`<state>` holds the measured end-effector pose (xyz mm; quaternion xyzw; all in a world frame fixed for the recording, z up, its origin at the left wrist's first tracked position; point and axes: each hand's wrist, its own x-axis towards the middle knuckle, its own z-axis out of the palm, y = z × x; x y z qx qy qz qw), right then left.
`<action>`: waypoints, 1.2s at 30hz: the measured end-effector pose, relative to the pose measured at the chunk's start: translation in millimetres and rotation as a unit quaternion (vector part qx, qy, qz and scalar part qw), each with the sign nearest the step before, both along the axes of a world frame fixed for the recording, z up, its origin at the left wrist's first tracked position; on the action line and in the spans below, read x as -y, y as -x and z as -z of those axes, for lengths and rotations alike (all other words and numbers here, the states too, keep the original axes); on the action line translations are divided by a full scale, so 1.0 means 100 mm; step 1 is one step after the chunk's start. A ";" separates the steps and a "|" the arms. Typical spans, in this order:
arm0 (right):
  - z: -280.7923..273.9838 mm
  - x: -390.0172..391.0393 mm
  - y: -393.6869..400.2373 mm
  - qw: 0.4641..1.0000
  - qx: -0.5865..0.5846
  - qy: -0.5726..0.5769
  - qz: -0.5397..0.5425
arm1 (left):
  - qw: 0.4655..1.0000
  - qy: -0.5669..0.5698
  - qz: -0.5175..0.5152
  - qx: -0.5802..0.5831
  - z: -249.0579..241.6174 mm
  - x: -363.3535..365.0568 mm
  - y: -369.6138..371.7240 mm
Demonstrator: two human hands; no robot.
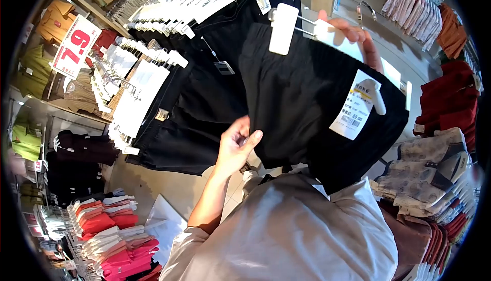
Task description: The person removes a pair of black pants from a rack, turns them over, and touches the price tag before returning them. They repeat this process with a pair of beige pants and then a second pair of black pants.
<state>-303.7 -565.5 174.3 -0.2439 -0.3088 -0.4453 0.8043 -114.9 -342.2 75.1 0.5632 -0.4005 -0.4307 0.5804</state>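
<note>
A pair of black elastic-waist trousers point(291, 97) hangs from a white clip hanger point(335, 40) in front of me. My right hand point(358, 38) is closed around the hanger's bar from behind, its fingers showing over the top; the arm is hidden by the cloth. The hanger's metal hook point(365, 12) sticks out beyond the fingers. My left hand point(238, 145) pinches the trousers' side edge between thumb and curled fingers. A white price tag point(354, 104) reading 89.00 lies on the waist front. The lower legs of the trousers are out of sight.
To the left, a rack carries several black trousers point(189, 112) on white hangers, close beside my left hand. A 7.9 price sign point(75, 47) stands over it. Patterned shirts point(429, 171) hang at right, pink and red clothes point(123, 250) at lower left.
</note>
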 end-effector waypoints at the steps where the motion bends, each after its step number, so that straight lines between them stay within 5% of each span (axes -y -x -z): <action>1: 0.05 0.08 -0.02 0.999 0.003 0.026 0.038 | 1.000 -0.007 0.017 0.024 0.05 -0.09 -0.01; 4: 0.15 0.57 0.09 0.993 -0.034 0.115 0.002 | 0.999 0.020 0.026 0.017 0.06 -0.29 0.01; 6: 0.21 0.64 0.01 0.963 0.057 0.239 0.114 | 0.999 0.045 -0.005 -0.022 0.00 -0.38 -0.01; 8: 0.41 0.86 0.21 0.958 0.046 0.266 0.093 | 0.995 0.040 -0.060 -0.066 -0.26 -0.37 0.08; 10: 0.70 0.95 0.35 0.977 -0.129 -0.004 0.169 | 0.996 0.072 -0.040 -0.029 -0.30 -0.41 -0.03; 11: 0.70 0.96 0.38 0.978 -0.128 -0.005 0.166 | 0.996 0.079 -0.039 -0.021 -0.33 -0.40 -0.03; 14: 0.06 0.59 0.49 0.961 -0.184 -0.002 -0.209 | 0.996 0.085 -0.026 0.018 -0.42 -0.41 -0.04; 15: 0.27 0.87 0.40 0.956 -0.088 0.097 -0.261 | 0.995 0.086 -0.014 0.047 -0.43 -0.40 -0.04; 17: 0.30 0.69 0.41 0.987 -0.087 0.091 -0.105 | 0.995 0.093 -0.019 0.037 -0.40 -0.36 -0.01; 20: 0.39 0.62 0.51 0.991 -0.111 0.060 -0.033 | 0.994 0.098 -0.007 0.045 -0.30 -0.36 -0.06; 26: 0.25 0.27 0.34 0.989 -0.067 0.101 -0.081 | 0.988 0.126 0.073 0.043 -0.55 -0.22 0.04; 32: 0.46 0.31 0.40 0.984 -0.170 0.041 0.010 | 0.976 0.173 0.022 0.131 -0.60 -0.17 0.11; 36: 0.44 0.23 0.42 0.986 -0.160 0.025 -0.037 | 0.987 0.131 0.025 0.092 -0.69 -0.21 0.13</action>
